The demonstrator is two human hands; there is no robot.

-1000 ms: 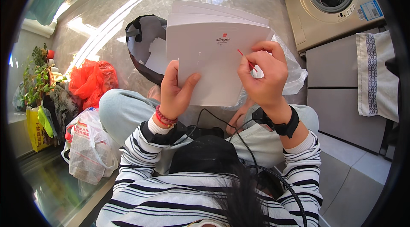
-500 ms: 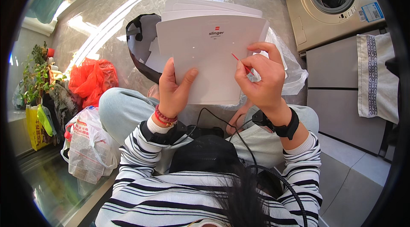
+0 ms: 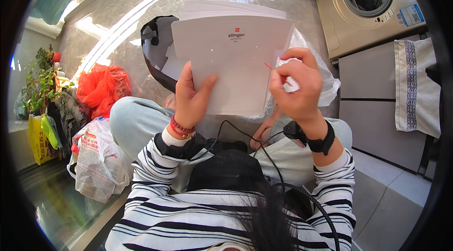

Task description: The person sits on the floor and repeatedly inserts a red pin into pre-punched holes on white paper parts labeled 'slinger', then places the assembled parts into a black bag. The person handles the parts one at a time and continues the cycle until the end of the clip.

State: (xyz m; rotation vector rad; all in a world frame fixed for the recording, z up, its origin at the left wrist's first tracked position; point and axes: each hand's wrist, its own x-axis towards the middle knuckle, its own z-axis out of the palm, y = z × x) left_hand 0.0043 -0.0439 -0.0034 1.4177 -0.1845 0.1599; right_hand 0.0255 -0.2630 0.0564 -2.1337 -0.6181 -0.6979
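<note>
My left hand [image 3: 190, 98] grips the lower left of a stack of white cardboard sheets [image 3: 233, 57], held upright in front of me, thumb on the front sheet. At the stack's right edge my right hand [image 3: 296, 87] pinches a thin red thread or string [image 3: 273, 71] between its fingertips. A clear plastic bag [image 3: 325, 81] shows behind the right hand. A black watch sits on my right wrist and red bracelets on the left. I sit cross-legged on a grey floor.
A black bin with white scraps [image 3: 158, 50] stands behind the sheets. A washing machine [image 3: 373, 5] and grey cabinets with a hanging towel [image 3: 415, 86] are at the right. At the left lie a red bag [image 3: 101, 88], a printed plastic bag [image 3: 96, 156] and potted plants [image 3: 40, 81].
My right hand has slid from the front of the sheet out to its right edge, with the red thread. The stack sits a little higher.
</note>
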